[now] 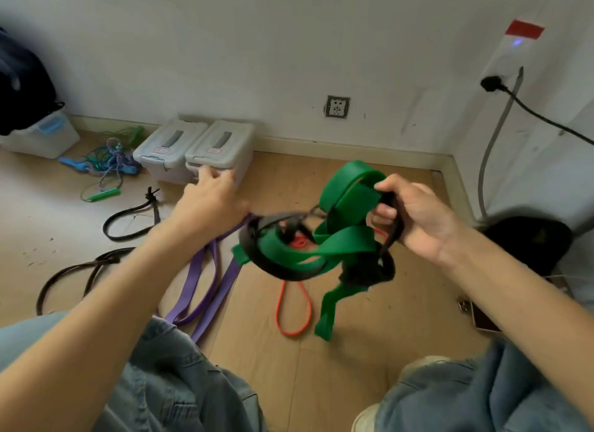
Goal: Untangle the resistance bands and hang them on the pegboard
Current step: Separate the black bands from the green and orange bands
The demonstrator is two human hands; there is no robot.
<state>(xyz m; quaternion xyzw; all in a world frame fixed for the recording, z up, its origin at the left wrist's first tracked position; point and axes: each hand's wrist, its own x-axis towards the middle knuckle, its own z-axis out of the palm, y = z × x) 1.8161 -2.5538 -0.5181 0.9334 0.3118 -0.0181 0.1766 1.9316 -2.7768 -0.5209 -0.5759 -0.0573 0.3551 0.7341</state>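
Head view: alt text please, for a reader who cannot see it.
Seated on the floor, a person's right hand grips a tangle of green band and black band, while the left hand pulls a purple band. A red band lies below.

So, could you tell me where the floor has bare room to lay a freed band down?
Bare wood lies right of the orange band, toward the baseboard, and near the knees below the green band. Pale floor left of the black loops is open too. It is crowded around the purple band and the cords.

Green band (340, 242) tangled with black band (279, 271)
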